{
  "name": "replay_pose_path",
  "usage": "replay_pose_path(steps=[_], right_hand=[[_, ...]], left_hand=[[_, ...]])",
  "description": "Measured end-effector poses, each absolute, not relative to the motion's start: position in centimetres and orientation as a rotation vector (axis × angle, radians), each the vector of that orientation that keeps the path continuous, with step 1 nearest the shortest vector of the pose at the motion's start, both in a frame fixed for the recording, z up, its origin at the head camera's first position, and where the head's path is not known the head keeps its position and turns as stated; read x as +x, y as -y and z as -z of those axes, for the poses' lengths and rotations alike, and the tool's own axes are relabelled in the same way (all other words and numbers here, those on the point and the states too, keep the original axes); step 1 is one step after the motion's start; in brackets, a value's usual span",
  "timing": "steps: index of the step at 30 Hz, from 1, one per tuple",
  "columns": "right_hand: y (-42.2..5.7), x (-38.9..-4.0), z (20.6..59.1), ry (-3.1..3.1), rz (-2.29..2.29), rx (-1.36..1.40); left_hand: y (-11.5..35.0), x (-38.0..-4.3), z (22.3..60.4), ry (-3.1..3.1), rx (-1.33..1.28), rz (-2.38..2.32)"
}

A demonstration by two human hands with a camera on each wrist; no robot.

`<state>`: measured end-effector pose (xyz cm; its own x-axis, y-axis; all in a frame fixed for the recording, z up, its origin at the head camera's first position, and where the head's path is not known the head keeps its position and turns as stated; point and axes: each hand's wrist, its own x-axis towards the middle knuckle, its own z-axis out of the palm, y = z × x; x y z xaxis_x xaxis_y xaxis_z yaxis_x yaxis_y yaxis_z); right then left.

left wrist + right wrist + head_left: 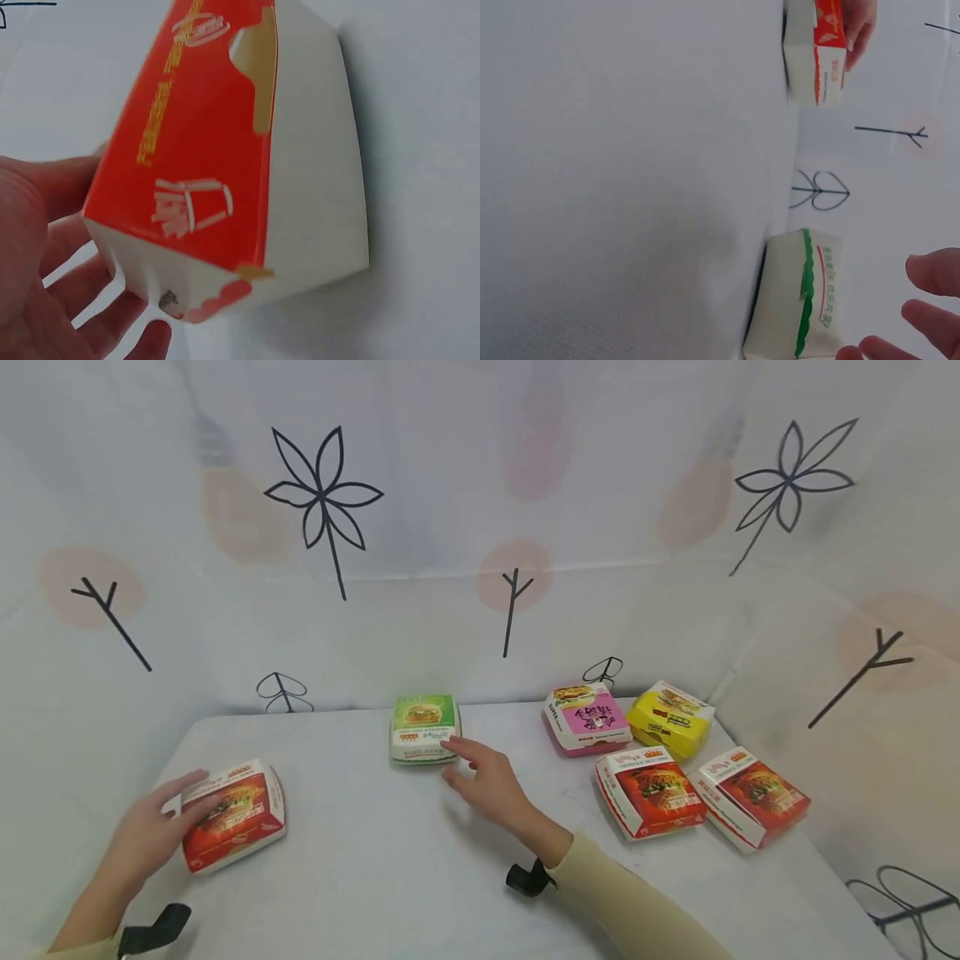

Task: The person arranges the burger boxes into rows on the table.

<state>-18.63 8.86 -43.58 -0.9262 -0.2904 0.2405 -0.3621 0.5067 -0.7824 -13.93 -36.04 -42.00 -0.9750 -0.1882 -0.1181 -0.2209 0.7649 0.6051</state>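
Near the left edge of the white table, a red-and-white burger box, set askew, printed lid upward. Over its left end, the left hand, thumb across the lid and other fingers curved at the end wall, in a light grasp of the box. In the left wrist view, a red lid side with gold lettering and white outline drawings, above a plain pale base. Close to the middle of the far edge, a green-and-white burger box, burger picture on top and lettered front towards the near edge. At its near right corner, the right hand, thumb and fingers spread apart and relaxed, in a grasp of nothing; impossible to tell from the head view whether in contact with the lid or just above it. Towards the far right corner, a pink-and-white burger box, and just beside it a yellow burger box. Nearer than these, two more red boxes side by side: an inner red box and an outer red box by the right edge. Beyond the far edge, a pale hanging cloth with black line-drawn leaves and twigs. On the right arm, a beige sleeve.
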Motion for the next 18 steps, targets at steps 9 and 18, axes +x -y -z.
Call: replay_pose_path(steps=[9, 18], right_hand=[[-8.6, -17.7, 44.2, 2.664, -1.350, 0.728], [-8.5, -17.3, 44.1, 2.705, -1.385, 0.737]], left_hand=[[35.2, -13.5, 43.2, -2.876, -0.348, -1.136], [32.2, -13.0, 44.1, -3.001, -0.157, -1.179]])
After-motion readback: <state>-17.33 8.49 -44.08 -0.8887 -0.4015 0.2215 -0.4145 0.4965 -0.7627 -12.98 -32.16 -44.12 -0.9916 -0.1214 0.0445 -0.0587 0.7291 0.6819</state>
